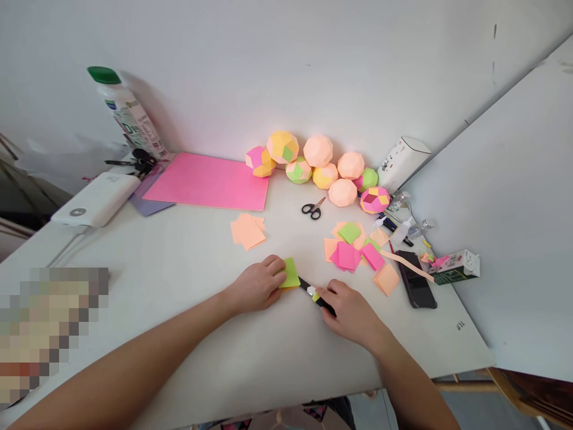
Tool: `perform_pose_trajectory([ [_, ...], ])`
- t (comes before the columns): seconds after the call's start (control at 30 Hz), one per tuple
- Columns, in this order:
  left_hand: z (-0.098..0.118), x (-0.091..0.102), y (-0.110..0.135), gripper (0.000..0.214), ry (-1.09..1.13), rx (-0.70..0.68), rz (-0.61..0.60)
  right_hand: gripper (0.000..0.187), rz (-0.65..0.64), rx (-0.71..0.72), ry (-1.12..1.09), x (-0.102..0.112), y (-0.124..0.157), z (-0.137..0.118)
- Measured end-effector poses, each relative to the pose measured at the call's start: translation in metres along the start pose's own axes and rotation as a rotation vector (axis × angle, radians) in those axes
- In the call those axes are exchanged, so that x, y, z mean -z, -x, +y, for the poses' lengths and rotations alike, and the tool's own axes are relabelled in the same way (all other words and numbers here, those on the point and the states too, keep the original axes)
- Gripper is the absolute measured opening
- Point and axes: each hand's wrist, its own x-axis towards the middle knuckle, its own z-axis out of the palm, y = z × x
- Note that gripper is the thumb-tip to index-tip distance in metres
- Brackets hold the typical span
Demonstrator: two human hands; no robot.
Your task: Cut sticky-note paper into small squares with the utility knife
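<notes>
My left hand (259, 283) is closed over the left part of a small green paper square (292, 272), pressing it to the table. An orange edge of paper shows just under the green. In my right hand (351, 310) is a black utility knife (323, 303) with a yellow-green slider. Its dark blade touches or lies at the paper's right edge; I cannot tell whether it is between the layers. Peach paper squares (249, 232) lie beyond my left hand. A pile of pink (346, 256), green and peach squares lies beyond my right hand.
Scissors (313, 208) lie behind the hands, before several faceted paper balls (317, 150) along the wall. A pink sheet (208, 181), a white power bank (96, 199) and a green-capped bottle (134, 119) are left. A phone (416, 280) and small carton (456, 266) are right.
</notes>
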Motion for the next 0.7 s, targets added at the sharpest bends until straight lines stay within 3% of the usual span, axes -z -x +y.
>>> perform_pose_trajectory([
  [0.37,0.0,0.0,-0.001,0.007,-0.008,0.01,-0.019,0.041,0.102,-0.006,0.051,-0.007,-0.011,-0.001],
  [0.7,0.0,-0.001,-0.001,0.006,-0.022,0.039,-0.036,0.042,0.093,-0.028,0.087,-0.006,-0.019,-0.003],
])
